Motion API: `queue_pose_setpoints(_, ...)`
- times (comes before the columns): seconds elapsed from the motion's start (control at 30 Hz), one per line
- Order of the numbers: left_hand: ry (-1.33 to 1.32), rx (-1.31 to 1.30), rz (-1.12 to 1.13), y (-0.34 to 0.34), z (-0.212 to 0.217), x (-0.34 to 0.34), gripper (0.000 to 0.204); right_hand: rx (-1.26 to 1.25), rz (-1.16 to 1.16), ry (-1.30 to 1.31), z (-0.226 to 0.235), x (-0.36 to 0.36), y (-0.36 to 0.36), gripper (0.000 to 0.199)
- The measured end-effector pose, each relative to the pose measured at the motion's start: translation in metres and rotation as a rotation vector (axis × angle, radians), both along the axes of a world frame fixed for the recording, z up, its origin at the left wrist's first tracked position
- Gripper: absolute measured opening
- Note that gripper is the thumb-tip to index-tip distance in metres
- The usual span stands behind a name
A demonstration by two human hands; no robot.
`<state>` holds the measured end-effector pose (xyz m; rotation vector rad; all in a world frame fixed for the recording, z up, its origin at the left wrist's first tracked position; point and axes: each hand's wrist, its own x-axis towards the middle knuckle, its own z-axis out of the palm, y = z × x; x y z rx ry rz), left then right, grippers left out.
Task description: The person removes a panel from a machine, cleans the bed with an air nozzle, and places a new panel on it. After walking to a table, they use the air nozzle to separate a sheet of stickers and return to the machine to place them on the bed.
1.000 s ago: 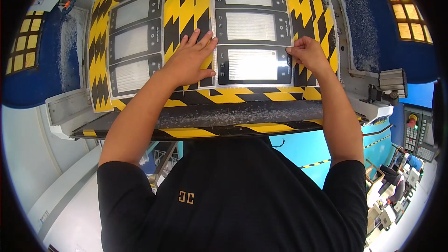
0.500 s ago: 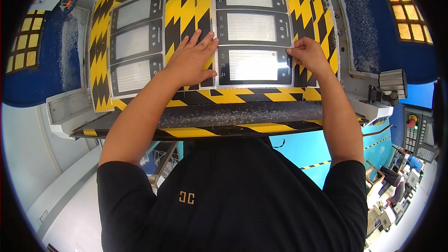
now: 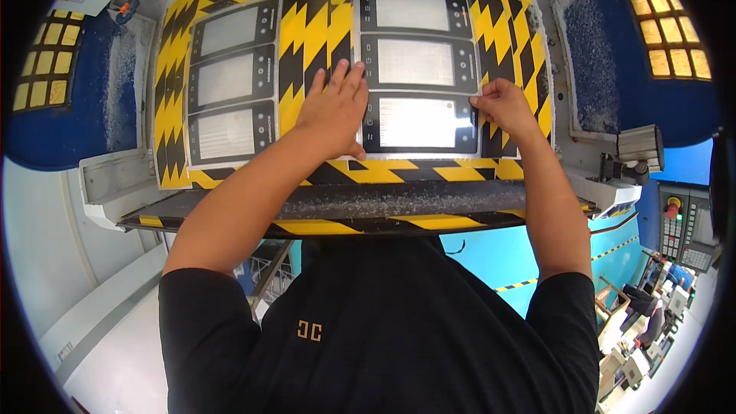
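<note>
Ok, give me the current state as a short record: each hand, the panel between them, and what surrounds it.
left hand: flat, palm down, at the left edge of the lowest right-column panel
right hand: fingertips pinching that panel's right edge
panel: black frame, pale centre, lowest of three in its column
left column: three like panels, untouched
surface: yellow and black striped
front ledge: dark, dusted with chips

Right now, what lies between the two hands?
In the head view, the lowest right-column panel spans between the left hand and right hand.
</note>
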<state>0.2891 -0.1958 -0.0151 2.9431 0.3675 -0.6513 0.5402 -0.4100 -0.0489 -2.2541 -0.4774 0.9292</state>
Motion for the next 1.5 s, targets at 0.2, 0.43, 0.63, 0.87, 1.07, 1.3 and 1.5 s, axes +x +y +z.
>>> queue_pose_setpoints(0.2, -0.018, -0.127, -0.089, 0.008, 0.000, 0.009, 0.129, 0.013, 0.004, 0.005, 0.000, 0.000, -0.002, 0.026)
queue_pose_setpoints(0.43, 0.001, -0.134, -0.129, 0.013, -0.001, 0.013, 0.131, -0.011, -0.003, -0.017, -0.001, 0.001, 0.000, 0.027)
queue_pose_setpoints(0.63, 0.014, -0.138, -0.132, 0.015, -0.001, 0.015, 0.132, -0.047, -0.011, -0.014, -0.002, 0.003, 0.001, 0.027)
queue_pose_setpoints(0.87, 0.012, -0.139, -0.133, 0.016, -0.003, 0.013, 0.132, -0.038, -0.006, -0.040, -0.002, 0.000, 0.003, 0.027)
queue_pose_setpoints(1.07, 0.017, -0.137, -0.129, 0.015, -0.002, 0.013, 0.133, -0.032, -0.021, -0.011, 0.001, -0.003, 0.004, 0.028)
queue_pose_setpoints(1.3, -0.005, -0.158, -0.143, 0.012, -0.005, 0.018, 0.131, -0.077, 0.053, -0.130, -0.004, 0.006, -0.004, 0.037)
queue_pose_setpoints(1.5, -0.029, -0.120, -0.104, 0.014, -0.003, 0.011, 0.126, -0.210, 0.285, -0.474, 0.022, -0.023, 0.018, 0.093)
